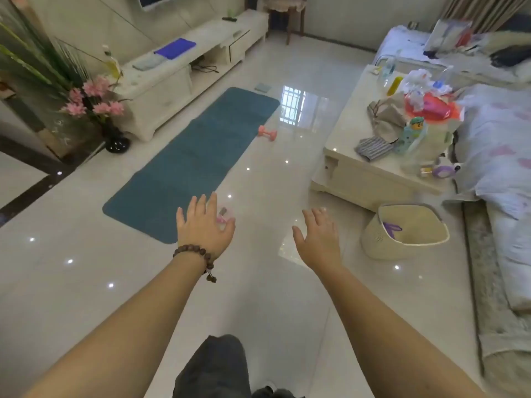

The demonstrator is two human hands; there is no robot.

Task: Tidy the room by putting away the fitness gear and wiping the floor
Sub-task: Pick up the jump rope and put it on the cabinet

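Observation:
A teal exercise mat (195,162) lies flat on the glossy tiled floor. A pink dumbbell (267,133) rests on the floor by the mat's right edge. A small pink object (222,215) shows on the floor, mostly hidden behind my left hand (204,225). That hand, with a bead bracelet at the wrist, stretches forward with straight spread fingers and holds nothing. My right hand (317,237) reaches forward too, fingers relaxed and empty. A cream basket (373,239) stands on the floor to the right, something purple inside it.
A cream coffee table (359,156) with cloths, bottles and bags stands at right, a covered sofa (494,156) beyond it. A white TV cabinet (178,67) runs along the left wall. A black vase with pink flowers (115,142) stands beside it.

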